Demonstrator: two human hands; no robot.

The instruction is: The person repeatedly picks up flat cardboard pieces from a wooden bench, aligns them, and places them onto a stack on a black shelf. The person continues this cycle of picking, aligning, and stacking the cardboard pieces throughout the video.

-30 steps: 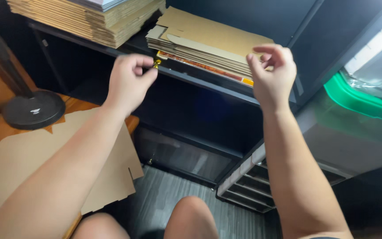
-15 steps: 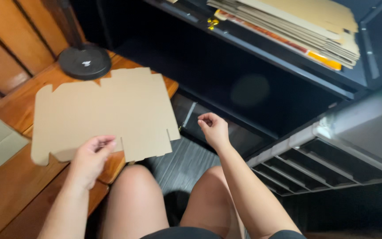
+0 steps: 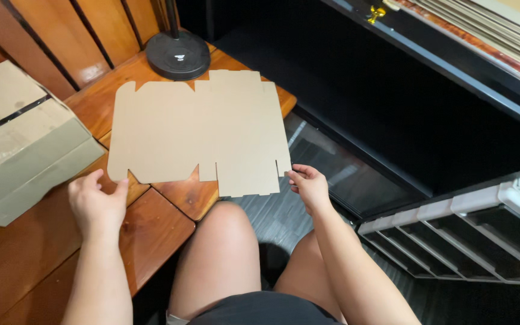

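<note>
A flat, die-cut brown cardboard box blank (image 3: 203,132) lies unfolded on the wooden table (image 3: 157,225), its right part hanging past the table's edge. My left hand (image 3: 97,201) rests at the blank's near left corner, fingertips touching its edge. My right hand (image 3: 309,185) pinches the blank's near right corner. My bare knees show below the table edge.
A taped cardboard box (image 3: 22,141) sits on the table at the left. A round black lamp base (image 3: 177,54) stands behind the blank. A black shelf (image 3: 452,66) holds stacked flat cardboard (image 3: 501,30) at the top right. A grey drawer unit (image 3: 470,235) stands at the right.
My hands came down from the shelf's cardboard stack to the flat blank on the table. The view dropped from the shelf to the table, and both hands now meet the blank's near corners.
</note>
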